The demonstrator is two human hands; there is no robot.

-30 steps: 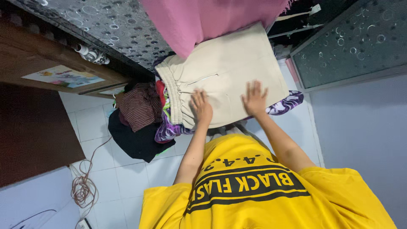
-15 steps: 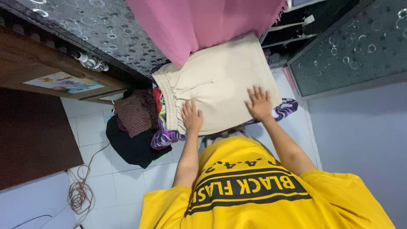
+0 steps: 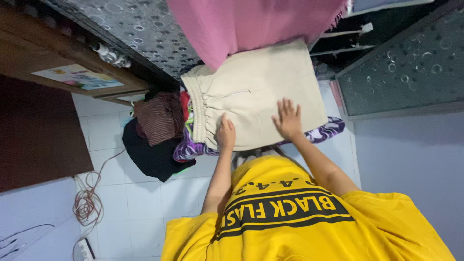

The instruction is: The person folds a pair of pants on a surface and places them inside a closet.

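hands: two on one beige shorts (image 3: 261, 92) | left hand (image 3: 225, 134) fingers curled, gripping fabric | right hand (image 3: 288, 121) fingers spread flat

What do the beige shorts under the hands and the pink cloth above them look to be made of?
Beige shorts: seemingly a sturdy matte woven cotton or twill, lying flat with a gathered elastic waistband. Pink cloth: a soft, slightly textured weave, maybe a towel or blanket, with a fringe at one edge. Left hand and right hand both rest on the shorts.

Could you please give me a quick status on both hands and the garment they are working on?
Left hand curled on the beige shorts near the waistband. Right hand flat, fingers spread. Shorts lie atop a clothes pile; pink cloth overlaps their far edge.
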